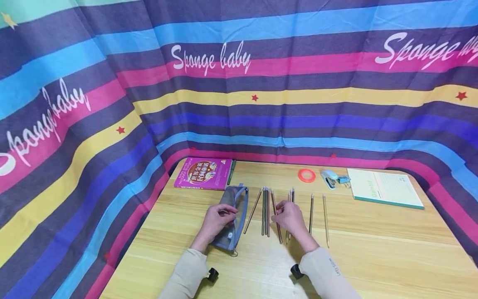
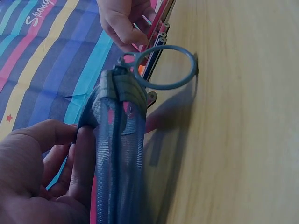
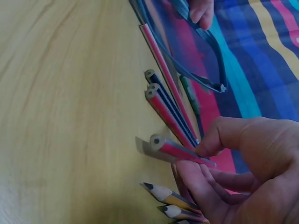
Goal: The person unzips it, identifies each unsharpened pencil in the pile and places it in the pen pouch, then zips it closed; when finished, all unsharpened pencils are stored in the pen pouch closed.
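Observation:
My left hand [image 1: 223,215] grips the edge of a blue-grey mesh pencil pouch [image 1: 234,207] lying on the wooden table [image 1: 373,249]. In the left wrist view the left hand [image 2: 74,145] pinches the mesh pouch [image 2: 119,140], which stands on its side with its zip ring [image 2: 163,67] toward the pencils. My right hand [image 1: 284,212] pinches one pink-striped pencil [image 3: 180,150] between thumb and fingers, its end raised slightly off the wood. Several more pencils [image 1: 265,209] lie side by side between the pouch and the right hand, and two others [image 1: 325,218] lie further right.
Along the back of the table lie a magenta book [image 1: 203,173], a green pen [image 1: 231,172], an orange tape roll [image 1: 306,175], a small stapler [image 1: 329,179], a binder clip [image 1: 344,179] and a green-edged notepad [image 1: 384,187]. Striped cloth [image 1: 239,83] walls in three sides.

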Available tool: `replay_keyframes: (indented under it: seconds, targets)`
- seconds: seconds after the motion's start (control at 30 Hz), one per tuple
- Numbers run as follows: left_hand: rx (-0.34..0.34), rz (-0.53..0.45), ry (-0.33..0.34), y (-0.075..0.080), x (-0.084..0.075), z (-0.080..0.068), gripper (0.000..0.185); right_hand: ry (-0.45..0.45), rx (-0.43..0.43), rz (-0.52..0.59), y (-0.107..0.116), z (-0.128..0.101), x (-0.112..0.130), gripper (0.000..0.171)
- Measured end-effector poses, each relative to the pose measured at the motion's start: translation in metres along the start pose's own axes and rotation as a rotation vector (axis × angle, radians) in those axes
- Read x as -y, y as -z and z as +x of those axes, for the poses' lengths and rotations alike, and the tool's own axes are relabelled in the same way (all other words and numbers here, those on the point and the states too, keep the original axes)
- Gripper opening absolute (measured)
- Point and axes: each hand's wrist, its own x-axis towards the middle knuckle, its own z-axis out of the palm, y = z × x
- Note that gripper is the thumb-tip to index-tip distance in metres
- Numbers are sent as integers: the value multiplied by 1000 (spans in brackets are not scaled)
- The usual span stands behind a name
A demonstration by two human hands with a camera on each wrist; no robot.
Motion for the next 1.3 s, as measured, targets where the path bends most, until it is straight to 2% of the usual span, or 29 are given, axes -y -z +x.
replay_keyframes:
  seconds: [0.27, 0.4, 0.73, 1.0, 1.3]
  targets:
    - [-9, 4, 16, -1, 27, 13, 16, -61, 36, 273, 3, -2, 1, 46]
    - [-5, -16, 16, 0, 33, 16, 17, -86, 51, 362, 4, -2, 4, 47]
    - [20, -83, 37, -2, 35, 15, 20, -74, 96, 497, 1, -6, 9, 49]
    - [24, -133, 49, -4, 35, 15, 22, -56, 122, 570, -8, -9, 18, 61]
    - [37, -136, 50, -6, 30, 16, 23, 3, 143, 664, -22, -9, 30, 70]
